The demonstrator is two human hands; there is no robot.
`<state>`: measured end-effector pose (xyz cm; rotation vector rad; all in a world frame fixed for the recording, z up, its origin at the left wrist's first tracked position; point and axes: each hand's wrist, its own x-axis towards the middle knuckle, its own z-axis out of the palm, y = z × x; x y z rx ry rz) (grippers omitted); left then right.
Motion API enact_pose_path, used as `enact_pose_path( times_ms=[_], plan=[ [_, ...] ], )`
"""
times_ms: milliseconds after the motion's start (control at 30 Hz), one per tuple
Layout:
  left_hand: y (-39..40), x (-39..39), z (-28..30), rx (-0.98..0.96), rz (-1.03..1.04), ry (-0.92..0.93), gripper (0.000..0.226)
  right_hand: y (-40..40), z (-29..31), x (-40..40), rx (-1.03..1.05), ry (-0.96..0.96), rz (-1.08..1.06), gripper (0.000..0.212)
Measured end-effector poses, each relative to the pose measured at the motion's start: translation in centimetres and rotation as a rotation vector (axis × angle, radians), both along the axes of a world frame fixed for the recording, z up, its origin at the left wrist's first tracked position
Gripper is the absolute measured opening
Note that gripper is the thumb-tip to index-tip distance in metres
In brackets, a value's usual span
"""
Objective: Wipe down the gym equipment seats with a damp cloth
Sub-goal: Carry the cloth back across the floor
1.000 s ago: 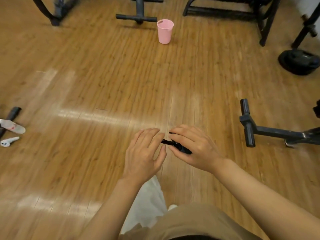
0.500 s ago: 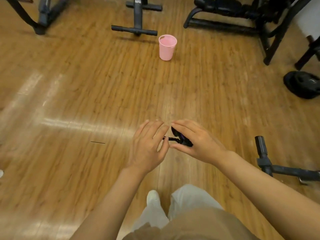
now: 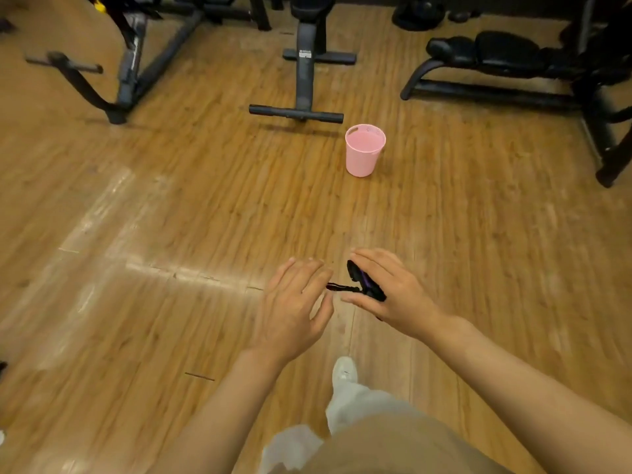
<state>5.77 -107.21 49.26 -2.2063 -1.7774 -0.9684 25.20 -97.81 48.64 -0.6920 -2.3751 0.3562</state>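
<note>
My right hand [image 3: 386, 292] holds a small black object with a purple part [image 3: 363, 282] between thumb and fingers. A thin black strap [image 3: 340, 287] runs from it to my left hand [image 3: 294, 306], whose fingertips touch the strap's end. Both hands are held out in front of me over the wooden floor. A pink bucket [image 3: 364, 153] stands on the floor ahead. A black padded bench [image 3: 502, 51] stands at the far right. No cloth is in sight.
A weight bench frame with a T-shaped foot [image 3: 301, 80] stands ahead, left of the bucket. Another machine frame [image 3: 130, 63] stands at the far left. My white shoe [image 3: 345, 371] and light trousers show below my hands.
The view has tilted up and moved forward: the bucket and the benches look nearer. My hands stay together on the black object; the dumbbell bar at the right has left the view.
</note>
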Motion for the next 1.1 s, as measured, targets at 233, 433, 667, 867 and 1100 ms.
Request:
enact_pose_path(
  times_ms=[233, 433, 667, 867, 1100],
  plan=[
    [17.2, -2.8, 1.0, -0.013, 0.013, -0.013, 0.029, 16.9, -0.6, -3.3, 0.062, -0.001, -0.043, 0.058],
    [32.3, -6.1, -2.0, -0.051, -0.07, -0.044, 0.028, 30.9, -3.2, -6.2, -0.01, -0.057, -0.081, 0.055],
    [49.3, -10.4, -3.9, -0.112, -0.139, -0.119, 0.027, 47.2, -1.7, -9.8, -0.101, -0.239, -0.044, 0.036],
    [60.4, -12.1, -4.4, -0.179, -0.167, -0.123, 0.027, 58.9, -2.7, -12.1, -0.079, -0.218, -0.126, 0.019],
    [73.7, -13.0, -8.0, -0.276, -0.134, -0.074, 0.028, 73.2, -7.6, -12.4, -0.075, -0.31, -0.172, 0.028]
  ],
)
